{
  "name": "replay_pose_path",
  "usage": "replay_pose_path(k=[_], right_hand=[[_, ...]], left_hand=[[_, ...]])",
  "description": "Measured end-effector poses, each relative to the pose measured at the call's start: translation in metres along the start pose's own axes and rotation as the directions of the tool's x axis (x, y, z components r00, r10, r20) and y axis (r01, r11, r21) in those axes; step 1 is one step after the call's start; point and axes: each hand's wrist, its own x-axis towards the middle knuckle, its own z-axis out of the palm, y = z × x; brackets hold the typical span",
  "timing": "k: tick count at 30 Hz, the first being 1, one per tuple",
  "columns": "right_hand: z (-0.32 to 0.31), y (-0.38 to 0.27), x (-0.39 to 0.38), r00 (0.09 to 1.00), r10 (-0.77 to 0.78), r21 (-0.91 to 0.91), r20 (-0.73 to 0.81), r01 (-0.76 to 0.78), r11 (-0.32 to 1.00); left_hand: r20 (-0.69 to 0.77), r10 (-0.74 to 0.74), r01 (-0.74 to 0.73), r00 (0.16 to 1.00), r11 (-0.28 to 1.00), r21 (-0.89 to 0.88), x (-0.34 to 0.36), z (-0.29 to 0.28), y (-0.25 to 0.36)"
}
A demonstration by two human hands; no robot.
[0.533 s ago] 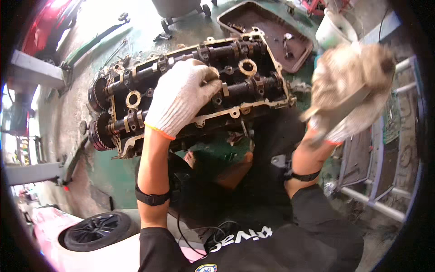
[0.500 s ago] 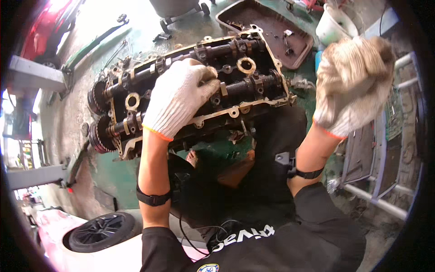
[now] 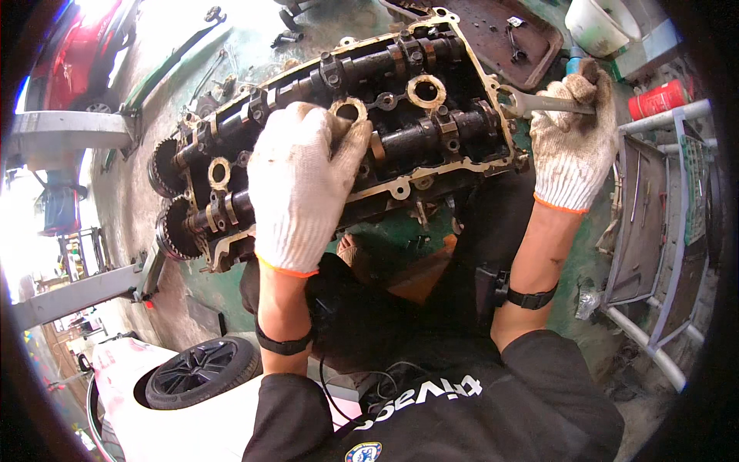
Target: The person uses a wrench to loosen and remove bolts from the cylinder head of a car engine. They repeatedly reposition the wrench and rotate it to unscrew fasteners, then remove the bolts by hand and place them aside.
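A greasy engine cylinder head (image 3: 399, 187) with two dark camshafts (image 3: 408, 141) lies in front of me, tilted up toward the right. My left hand (image 3: 304, 173), in a white knit glove, rests on its middle over the near camshaft. The fingers are curled down there, and what they grip is hidden. My right hand (image 3: 573, 142), in a soiled glove of the same kind, is closed round a steel wrench (image 3: 543, 103). The wrench lies nearly level, its jaw end pointing left, at the right end of the cylinder head; whether it touches there I cannot tell.
Beyond the head stands a brown tray (image 3: 531, 38) with small parts. A white bucket (image 3: 604, 27) and a red can (image 3: 658, 100) are at the far right, above a metal rack (image 3: 647, 208). A wheel (image 3: 202, 373) lies at lower left, near grey lift arms (image 3: 77, 296).
My right hand has come down from its blurred, raised position, and the wrench now shows in it. My left hand stays on the cylinder head. The whole view has shifted slightly.
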Motion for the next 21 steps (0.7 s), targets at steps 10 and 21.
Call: replay_pose_path(k=[10,21], right_hand=[[-0.013,0.002,0.000,0.971,0.082,-0.142,-0.225,-0.116,0.983],[0.001,0.008,0.000,0.930,0.017,-0.200,-0.367,-0.096,0.975]], left_hand=[[-0.009,0.214,-0.213,0.977,0.974,0.074,-0.003,-0.001,-0.010],[-0.082,0.276,-0.276,0.958,0.961,0.004,0.000,0.004,-0.017]])
